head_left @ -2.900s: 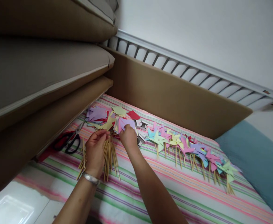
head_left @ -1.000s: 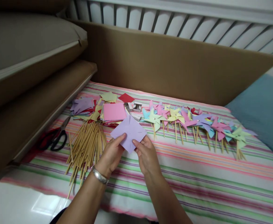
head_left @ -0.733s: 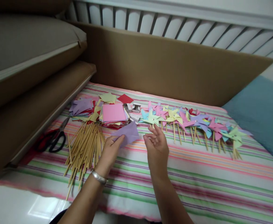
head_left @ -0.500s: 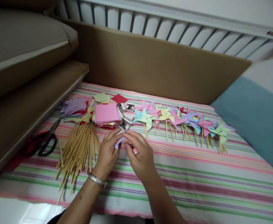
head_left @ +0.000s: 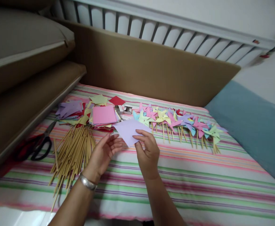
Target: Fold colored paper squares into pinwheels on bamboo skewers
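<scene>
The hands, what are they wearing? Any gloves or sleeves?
No gloves and no sleeves in view: both forearms are bare. The left hand has a shiny silver bangle round its wrist. The right hand wears nothing that shows, no ring or watch.

Hands (head_left: 125, 150) raised — fingers curled.

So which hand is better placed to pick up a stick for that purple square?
Probably the left. The left hand is open, beside the pile of wooden sticks, merely near the purple paper square. The right hand pinches the square's near edge, farther from the sticks.
</scene>
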Available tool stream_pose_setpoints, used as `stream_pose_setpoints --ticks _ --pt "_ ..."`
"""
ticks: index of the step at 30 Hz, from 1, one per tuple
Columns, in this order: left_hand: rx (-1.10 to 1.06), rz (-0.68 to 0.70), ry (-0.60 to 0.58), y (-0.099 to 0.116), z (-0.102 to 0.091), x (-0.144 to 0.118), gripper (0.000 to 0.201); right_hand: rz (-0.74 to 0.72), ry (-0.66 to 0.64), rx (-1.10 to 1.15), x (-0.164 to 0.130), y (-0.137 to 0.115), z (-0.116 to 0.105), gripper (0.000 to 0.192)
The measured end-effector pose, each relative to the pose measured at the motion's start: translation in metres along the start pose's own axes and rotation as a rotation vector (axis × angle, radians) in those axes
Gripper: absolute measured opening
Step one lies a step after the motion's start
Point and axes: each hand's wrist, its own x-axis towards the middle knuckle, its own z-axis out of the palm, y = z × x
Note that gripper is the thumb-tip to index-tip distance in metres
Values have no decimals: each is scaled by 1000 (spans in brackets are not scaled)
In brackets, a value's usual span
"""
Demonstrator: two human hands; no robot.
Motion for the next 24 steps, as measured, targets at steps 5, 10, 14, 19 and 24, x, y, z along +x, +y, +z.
stream_pose_setpoints --ticks 5,10,14,19,24 --pt "-211 -66 -66 6 4 -6 22 -54 -250 59 -11 -3 11 20" --pt "-168 45 78 6 -6 1 24 -142 -417 20 -17 -2 19 19" --pt "-85 153 136 6 -9 3 29 -129 -442 -43 -19 -1 24 17" --pt "30 205 139 6 -5 0 28 -43 -414 -40 -19 -4 24 16" --pt "150 218 183 2 -3 1 22 97 -433 -43 -14 -12 20 11"
